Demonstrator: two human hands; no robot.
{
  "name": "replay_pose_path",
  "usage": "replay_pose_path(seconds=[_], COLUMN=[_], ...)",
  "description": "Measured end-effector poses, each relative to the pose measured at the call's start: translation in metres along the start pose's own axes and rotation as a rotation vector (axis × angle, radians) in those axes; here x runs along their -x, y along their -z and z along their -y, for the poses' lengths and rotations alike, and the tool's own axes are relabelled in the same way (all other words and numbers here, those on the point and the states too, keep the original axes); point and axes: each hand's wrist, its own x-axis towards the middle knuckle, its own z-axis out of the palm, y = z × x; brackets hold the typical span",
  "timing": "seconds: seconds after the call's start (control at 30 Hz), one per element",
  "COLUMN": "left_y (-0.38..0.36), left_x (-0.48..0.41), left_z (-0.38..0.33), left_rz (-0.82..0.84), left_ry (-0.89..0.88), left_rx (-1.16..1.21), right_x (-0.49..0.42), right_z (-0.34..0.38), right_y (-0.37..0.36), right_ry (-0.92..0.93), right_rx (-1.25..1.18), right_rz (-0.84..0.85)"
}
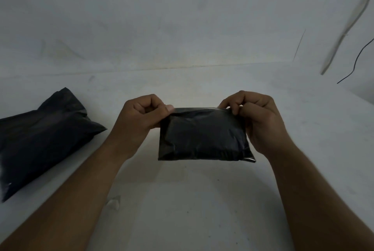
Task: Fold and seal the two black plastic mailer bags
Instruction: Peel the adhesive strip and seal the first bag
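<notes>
A larger black bag [40, 141] lies on the white table [192, 200] at far left, untouched. Right of it, the left hand [139, 117] pinches the top left corner of a smaller black bag [204, 135], thumb on top. The right hand [257, 117] pinches its top right corner. This bag sits centre, between both hands. A thin black wire [358, 60] hangs far right.
</notes>
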Motion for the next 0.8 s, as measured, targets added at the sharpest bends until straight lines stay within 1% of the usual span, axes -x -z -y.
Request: replay_pose_path(seconds=[0.13,0.23,0.3,0.37,0.43,0.5,0.6,0.7,0.8], left_y=[0.011,0.011,0.008,-0.001,-0.014,-0.021,-0.017,-0.01,-0.004], left_x=[-0.001,-0.002,-0.003,-0.004,-0.002,-0.001,0.0,0.0,0.002], left_z=[0.002,0.001,-0.001,-0.004,-0.006,-0.006,-0.003,-0.001,-0.003], left_rz=[0.043,0.068,0.082,0.077,0.064,0.061,0.089,0.13,0.151], left_ry=[0.109,0.155,0.198,0.226,0.222,0.229,0.237,0.203,0.197], left_rx=[0.07,0.019,0.019,-0.056,-0.137,-0.161,-0.161,-0.169,-0.086], right_x=[0.0,0.001,0.001,0.002,0.003,0.004,0.004,0.002,-0.001], right_z=[0.001,0.0,0.0,-0.001,-0.002,-0.005,-0.008,-0.012,-0.013], right_y=[0.003,-0.003,-0.007,-0.009,-0.011,-0.013,-0.013,-0.011,-0.011], right_ry=[0.072,0.132,0.139,0.137,0.125,0.105,0.092,0.083,0.081], right_rx=[0.104,0.199,0.262,0.34,0.389,0.416,0.451,0.492,0.502], right_rz=[-0.018,0.004,-0.001,-0.001,0.005,0.0,-0.035,-0.103,-0.155])
